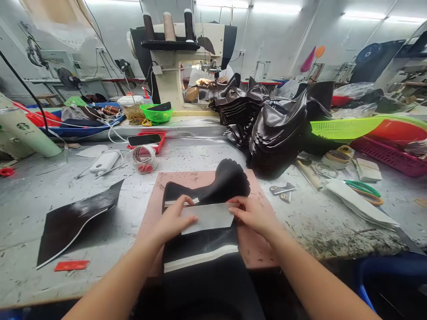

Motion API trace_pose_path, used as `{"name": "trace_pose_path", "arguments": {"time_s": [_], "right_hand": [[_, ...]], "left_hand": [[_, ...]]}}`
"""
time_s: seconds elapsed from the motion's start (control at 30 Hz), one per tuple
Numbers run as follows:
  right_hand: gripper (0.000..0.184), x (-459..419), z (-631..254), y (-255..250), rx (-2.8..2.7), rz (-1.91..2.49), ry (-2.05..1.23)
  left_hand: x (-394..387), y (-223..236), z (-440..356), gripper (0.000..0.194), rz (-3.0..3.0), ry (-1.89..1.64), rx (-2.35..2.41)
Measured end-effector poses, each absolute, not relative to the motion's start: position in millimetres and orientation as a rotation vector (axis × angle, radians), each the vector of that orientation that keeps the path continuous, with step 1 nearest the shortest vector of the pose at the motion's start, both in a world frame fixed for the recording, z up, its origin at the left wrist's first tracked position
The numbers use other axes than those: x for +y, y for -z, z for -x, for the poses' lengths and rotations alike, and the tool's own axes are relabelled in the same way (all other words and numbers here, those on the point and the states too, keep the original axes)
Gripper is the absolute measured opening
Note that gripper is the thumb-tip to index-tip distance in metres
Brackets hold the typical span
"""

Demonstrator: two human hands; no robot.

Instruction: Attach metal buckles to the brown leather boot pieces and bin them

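The workbench (187, 155) spreads under and around both hands; beyond the right hand stands a pile of dark glossy pieces (280, 138); a pink board (200, 175) lies beneath the hands; off to the left of the left hand is a loose dark panel (73, 226) with a white edge.

The black material (203, 284) lies over the board, running from just beyond the hands back toward the body; whether it is one piece or two I cannot tell; it looks soft, floppy and fairly light, smooth enough to slide, and its overhang past the near edge of the board would probably drag; it is best steadied flat near both side edges, clear of the scalloped far end.

The left hand (175, 218) rests at the left end of the pale strip (208, 218), thumb on its face and forefinger spread apart at its far edge; the right hand (251, 213) has thumb and fingertips closed on the right end; the strip lies across the black material between them; it looks thin, light and stiffer than what is under it, likely to crease if squeezed, so the two ends seem the right hold.

A narrow white band (202, 258) crosses the black material on the near side of the hands; a shorter white line (173, 203) shows beside the left fingers.
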State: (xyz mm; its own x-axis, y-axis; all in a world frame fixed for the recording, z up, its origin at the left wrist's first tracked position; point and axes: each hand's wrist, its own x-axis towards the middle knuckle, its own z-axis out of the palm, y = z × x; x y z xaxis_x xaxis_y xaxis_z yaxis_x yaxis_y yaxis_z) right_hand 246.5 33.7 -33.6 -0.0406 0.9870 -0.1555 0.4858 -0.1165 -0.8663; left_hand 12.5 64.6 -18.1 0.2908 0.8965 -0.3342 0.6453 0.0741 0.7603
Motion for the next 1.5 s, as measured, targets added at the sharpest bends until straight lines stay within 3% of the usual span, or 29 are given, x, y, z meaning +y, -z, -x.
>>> {"name": "trace_pose_path", "arguments": {"time_s": [0.3, 0.47, 0.7, 0.87, 1.03, 1.33, 1.5], "right_hand": [[0.022, 36, -254, 53, -1.579, 1.636, -1.027], [0.025, 33, -250, 52, -1.723, 1.755, -0.886], [0.01, 15, -229, 26, -2.179, 1.914, -0.278], [0.012, 22, -207, 30, -2.442, 1.42, -0.518], [0.013, 35, -191, 34, -2.59, 1.254, -0.569], [0.035, 48, -165, 35, -2.773, 1.235, -0.558], [0.024, 52, -168, 25, -2.822, 1.183, -0.616]], "left_hand": [[67, 24, -13, 0.036, -1.552, -0.343, 1.318], [66, 27, -16, 0.029, -1.791, -0.313, 1.45], [58, 23, -24, 0.019, -2.002, -0.149, 1.483], [47, 28, -26, 0.01, -2.293, -0.09, 1.515], [37, 40, 0, 0.022, -2.918, -0.201, 1.211], [36, 54, 41, 0.026, -2.826, -0.556, 0.907], [34, 58, 41, 0.021, -2.77, -0.604, 0.969]]}}
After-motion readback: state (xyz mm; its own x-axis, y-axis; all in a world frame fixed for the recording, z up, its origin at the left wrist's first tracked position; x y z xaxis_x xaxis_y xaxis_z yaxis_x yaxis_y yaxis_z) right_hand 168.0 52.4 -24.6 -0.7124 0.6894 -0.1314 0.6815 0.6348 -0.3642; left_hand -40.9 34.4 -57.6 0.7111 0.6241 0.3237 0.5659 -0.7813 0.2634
